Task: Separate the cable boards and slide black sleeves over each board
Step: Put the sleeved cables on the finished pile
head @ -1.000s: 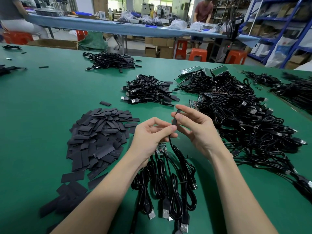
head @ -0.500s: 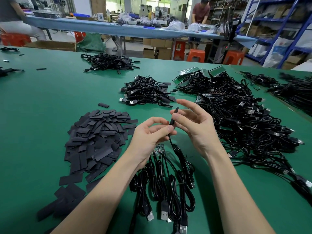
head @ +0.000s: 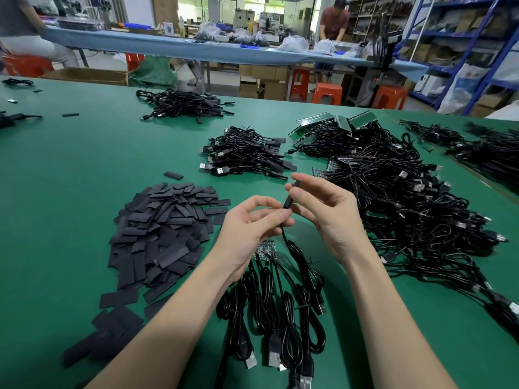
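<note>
Above the green table [head: 70,175], my right hand [head: 325,214] pinches a black sleeve [head: 289,199] that stands edge-on over a cable's board. My left hand [head: 250,228] pinches the cable [head: 285,237] just below the sleeve. Under my left hand lies a strip of small joined green boards [head: 265,249], their coiled black USB cables [head: 278,310] trailing toward me. A heap of flat black sleeves [head: 163,234] lies to the left.
A bundle of sleeved cables [head: 247,153] sits beyond my hands. To the right sprawls a large tangle of cables with board strips [head: 398,192]. Another cable pile [head: 182,103] lies far back. A person works at the blue bench [head: 196,51] behind.
Both hands stayed in place, working the sleeve along the cable end. The sleeve is tilted a little more and sits closer to my left fingertips.
</note>
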Tool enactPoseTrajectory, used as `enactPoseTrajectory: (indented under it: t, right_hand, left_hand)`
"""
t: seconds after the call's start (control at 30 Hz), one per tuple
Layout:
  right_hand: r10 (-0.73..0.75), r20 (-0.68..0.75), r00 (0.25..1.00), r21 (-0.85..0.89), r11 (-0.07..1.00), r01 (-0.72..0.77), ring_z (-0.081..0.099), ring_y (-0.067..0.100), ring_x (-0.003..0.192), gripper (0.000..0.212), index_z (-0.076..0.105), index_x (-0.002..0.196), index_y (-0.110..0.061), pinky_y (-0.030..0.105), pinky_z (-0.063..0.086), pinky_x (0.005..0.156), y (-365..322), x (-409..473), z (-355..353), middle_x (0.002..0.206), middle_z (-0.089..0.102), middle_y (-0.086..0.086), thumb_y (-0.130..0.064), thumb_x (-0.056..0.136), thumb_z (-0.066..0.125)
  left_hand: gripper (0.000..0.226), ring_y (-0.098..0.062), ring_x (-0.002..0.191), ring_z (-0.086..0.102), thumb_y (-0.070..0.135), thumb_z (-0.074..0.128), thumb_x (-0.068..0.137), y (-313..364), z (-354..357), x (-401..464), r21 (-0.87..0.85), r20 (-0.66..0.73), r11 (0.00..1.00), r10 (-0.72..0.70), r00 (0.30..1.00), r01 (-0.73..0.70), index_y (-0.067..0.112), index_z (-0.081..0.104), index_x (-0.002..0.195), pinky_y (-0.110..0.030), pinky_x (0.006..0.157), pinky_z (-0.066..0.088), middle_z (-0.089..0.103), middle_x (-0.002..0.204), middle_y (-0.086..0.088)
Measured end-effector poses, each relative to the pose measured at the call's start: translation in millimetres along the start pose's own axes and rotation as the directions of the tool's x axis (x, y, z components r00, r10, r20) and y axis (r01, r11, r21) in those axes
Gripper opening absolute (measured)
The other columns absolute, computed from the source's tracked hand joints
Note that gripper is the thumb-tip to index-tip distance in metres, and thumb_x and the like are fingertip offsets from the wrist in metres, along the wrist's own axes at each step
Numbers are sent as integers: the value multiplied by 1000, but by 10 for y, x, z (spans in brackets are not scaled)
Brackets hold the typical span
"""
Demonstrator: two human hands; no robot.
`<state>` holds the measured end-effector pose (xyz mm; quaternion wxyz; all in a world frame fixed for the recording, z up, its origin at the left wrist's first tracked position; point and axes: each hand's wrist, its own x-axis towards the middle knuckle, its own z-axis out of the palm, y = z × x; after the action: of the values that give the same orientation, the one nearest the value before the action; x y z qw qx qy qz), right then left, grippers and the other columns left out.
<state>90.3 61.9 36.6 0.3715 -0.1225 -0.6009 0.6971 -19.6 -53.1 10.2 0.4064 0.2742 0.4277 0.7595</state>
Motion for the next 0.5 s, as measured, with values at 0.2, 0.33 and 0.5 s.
enactPoseTrajectory:
  t: [0.2,0.33,0.5]
  right_hand:
    - [248,101,964,-125,964,-235,71,22,91,57,60,128,-24,32,56,80,20,-1,-44,108,75,15,-25,76,83]
    - [508,161,846,-470,793,-387,63,25,76,41,74,107,-18,32,48,73,-17,-58,-115,97,75,20,-36,72,85]
    - [580,206,788,-554,733,-395,67,13,68,6,77,88,-17,22,51,61,-112,-29,-183,89,78,7,-21,91,74]
  left_hand:
    - [27,-16,74,72,14,78,71,-17,-14,32,-78,-74,997,12,997,-18,9,65,94,-20,67,56,76,88,-13]
    - [27,-19,80,74,14,77,71,-6,-39,61,-176,-144,984,15,989,-41,7,65,94,-21,70,57,76,86,-12]
    - [12,-20,91,75,4,70,87,-42,-49,95,-174,-183,984,15,983,-48,6,64,98,-20,75,57,77,94,-11]
